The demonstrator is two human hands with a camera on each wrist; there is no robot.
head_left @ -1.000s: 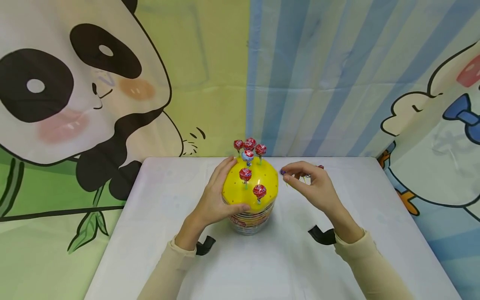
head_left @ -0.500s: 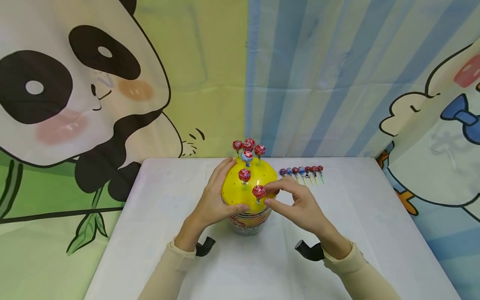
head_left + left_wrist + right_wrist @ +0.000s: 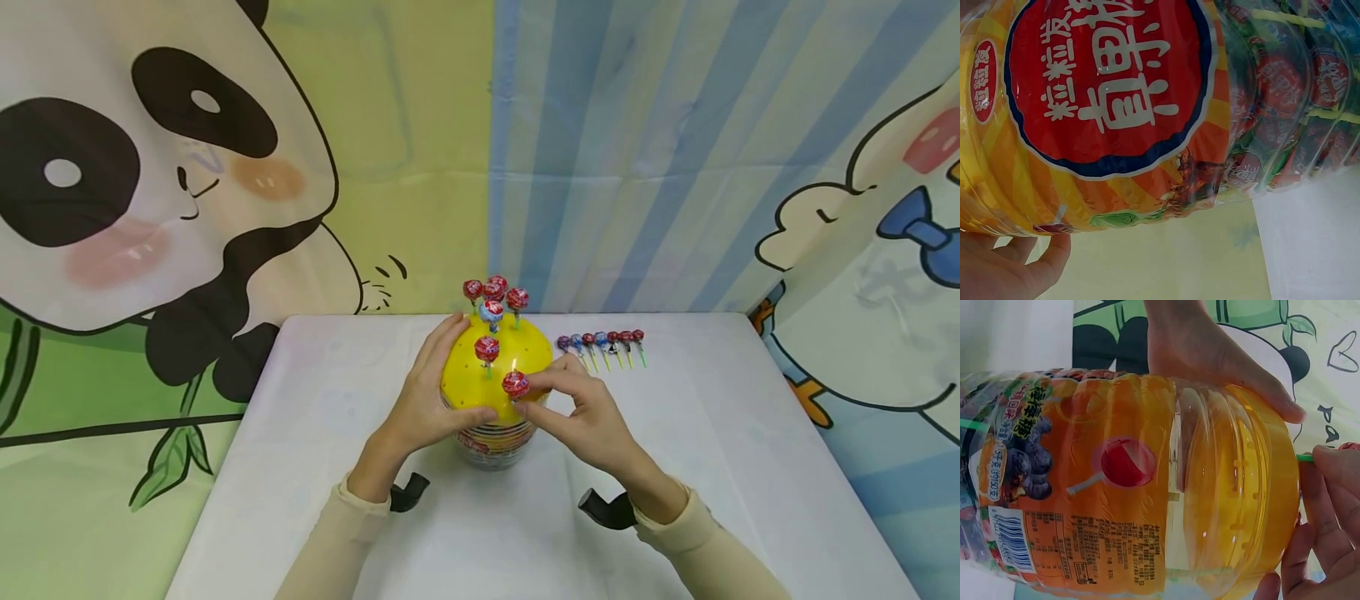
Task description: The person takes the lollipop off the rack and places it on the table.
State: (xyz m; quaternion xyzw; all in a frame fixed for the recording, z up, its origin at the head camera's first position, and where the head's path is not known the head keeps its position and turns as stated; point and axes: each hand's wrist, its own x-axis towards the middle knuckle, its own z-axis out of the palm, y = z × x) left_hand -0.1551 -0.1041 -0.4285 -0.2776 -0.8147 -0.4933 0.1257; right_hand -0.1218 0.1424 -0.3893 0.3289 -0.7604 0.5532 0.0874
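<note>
A clear plastic lollipop jar with a yellow domed lid stands mid-table. Several red lollipops and one blue one are stuck in the lid's holes. My left hand grips the lid's left side, thumb at the front rim. My right hand pinches the lowest red lollipop on the lid's front. The left wrist view shows the jar's red label and my left hand's fingers under it. In the right wrist view, my right hand's fingers hold a green stick at the lid.
A row of several loose lollipops with green sticks lies on the white table behind and right of the jar. Cartoon cloth backdrops hang behind and at both sides. Black wrist straps show at both cuffs.
My right hand has come left from the row of loose lollipops to the front of the lid and now pinches the lowest red lollipop. The left hand has stayed on the lid.
</note>
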